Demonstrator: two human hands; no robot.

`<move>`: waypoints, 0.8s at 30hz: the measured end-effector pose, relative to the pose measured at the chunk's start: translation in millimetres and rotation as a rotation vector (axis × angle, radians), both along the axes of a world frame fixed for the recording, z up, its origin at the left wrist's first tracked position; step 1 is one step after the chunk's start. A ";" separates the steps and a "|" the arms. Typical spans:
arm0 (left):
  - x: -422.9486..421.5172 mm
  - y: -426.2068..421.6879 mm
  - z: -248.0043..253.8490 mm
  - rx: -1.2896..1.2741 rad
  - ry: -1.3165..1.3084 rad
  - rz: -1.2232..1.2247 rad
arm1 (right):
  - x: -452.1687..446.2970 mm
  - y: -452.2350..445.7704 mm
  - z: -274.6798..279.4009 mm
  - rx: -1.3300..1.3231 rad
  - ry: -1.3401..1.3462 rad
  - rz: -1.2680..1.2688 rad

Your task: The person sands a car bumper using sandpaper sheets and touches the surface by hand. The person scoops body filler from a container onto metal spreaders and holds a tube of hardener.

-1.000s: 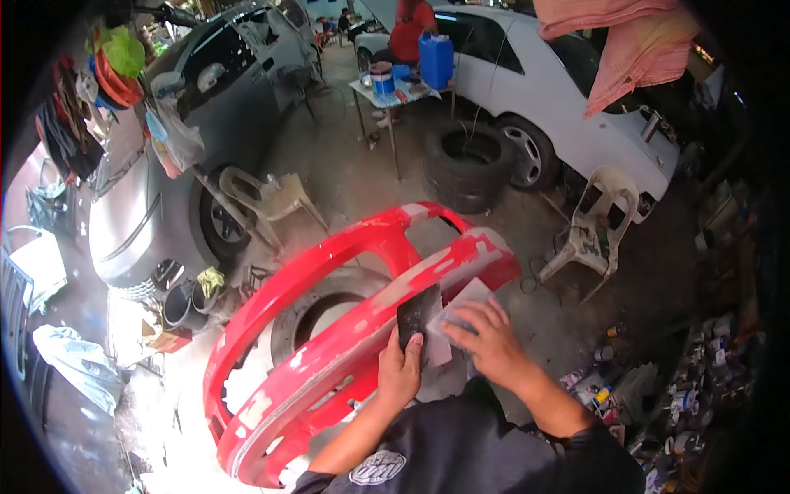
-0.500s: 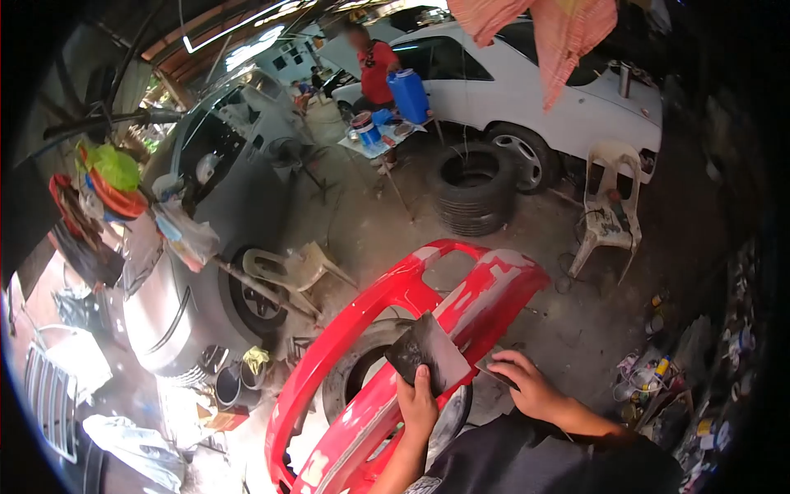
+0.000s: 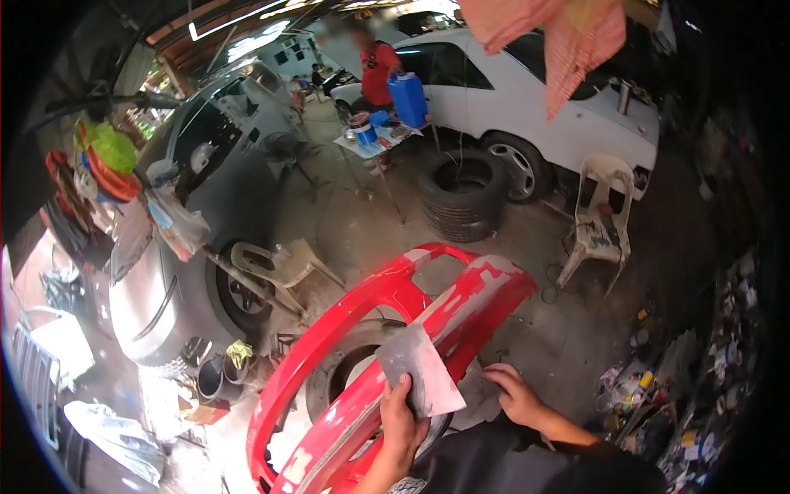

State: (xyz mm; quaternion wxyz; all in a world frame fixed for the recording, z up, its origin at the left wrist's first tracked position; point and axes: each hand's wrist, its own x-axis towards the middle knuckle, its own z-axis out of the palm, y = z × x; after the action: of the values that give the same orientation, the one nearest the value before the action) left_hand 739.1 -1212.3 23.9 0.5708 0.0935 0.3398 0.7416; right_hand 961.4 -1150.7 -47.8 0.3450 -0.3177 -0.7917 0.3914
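A red car bumper with pale, patchy filler areas stretches diagonally below me. My left hand grips a flat square putty board by its lower edge, thumb on top. The board is grey, with a pinkish smear along its right side, and covers part of the bumper. To the right of the board is my right hand, fingers closed in a pinch around a thin, flat spreader that is mostly hidden. That hand is apart from both board and bumper.
Beneath the bumper lies a tyre. Stacked tyres and a plastic chair stand ahead; another chair is at left. A person in red stands by a small table. Clutter lines the right side.
My left hand has tilted the board, so its pinkish side shows more. My right hand has drawn slightly down, away from the bumper. The whole view has shifted a little.
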 end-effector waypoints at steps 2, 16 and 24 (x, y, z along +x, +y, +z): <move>-3.7 -6.6 -6.3 0.042 -0.058 -0.178 | -6.8 6.3 -5.2 -0.649 0.593 -0.076; -17.6 -1.3 -36.6 -0.077 0.207 0.056 | 2.5 1.5 69.0 -0.109 0.314 0.159; 18.4 3.4 -27.0 -0.023 0.211 0.166 | -30.0 -19.9 67.4 0.428 0.008 0.195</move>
State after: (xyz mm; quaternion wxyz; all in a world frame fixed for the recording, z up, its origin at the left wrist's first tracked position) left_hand 757.5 -1208.8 -3.1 0.4695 0.1362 0.4131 0.7684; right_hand 931.4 -1170.6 19.5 0.3681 -0.1577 -0.8823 0.2474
